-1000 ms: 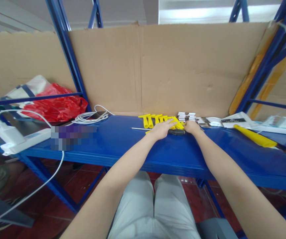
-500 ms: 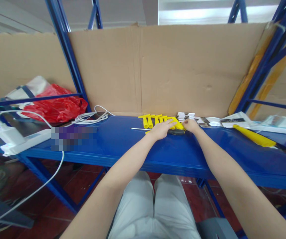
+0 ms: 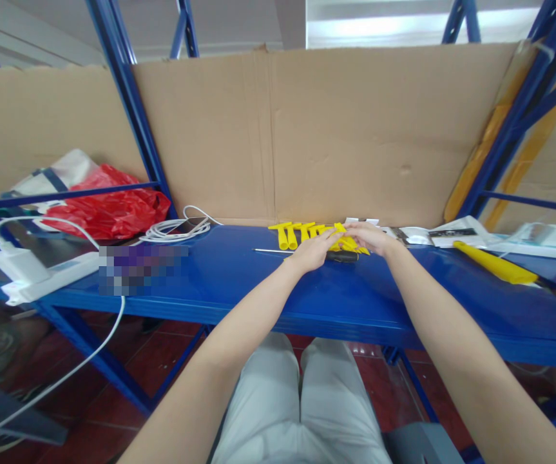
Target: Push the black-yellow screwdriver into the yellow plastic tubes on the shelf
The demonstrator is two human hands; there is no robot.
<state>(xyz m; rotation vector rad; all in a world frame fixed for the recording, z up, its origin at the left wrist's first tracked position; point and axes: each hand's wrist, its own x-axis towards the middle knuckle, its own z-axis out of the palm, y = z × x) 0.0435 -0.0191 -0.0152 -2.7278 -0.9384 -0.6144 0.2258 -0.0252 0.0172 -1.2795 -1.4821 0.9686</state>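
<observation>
Yellow T-shaped pieces [image 3: 283, 238] lie in a row on the blue bench [image 3: 229, 277], the leftmost with stems toward the person and crossbars rearward; just nearer, a screwdriver [image 3: 343, 256] runs crosswise, tip leftward. Both forearms reach forward and converge, the left hand [image 3: 314, 251] back-up over the row, the right hand [image 3: 370, 238] angling in at its right end; whether either grip holds a piece, I cannot tell.

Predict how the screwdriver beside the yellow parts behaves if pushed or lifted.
The screwdriver looks stiff: its metal shaft is straight. Probably handle-heavy, as the dark handle is much thicker. Might roll or slide, since the blue shelf looks smooth and glossy.
</observation>
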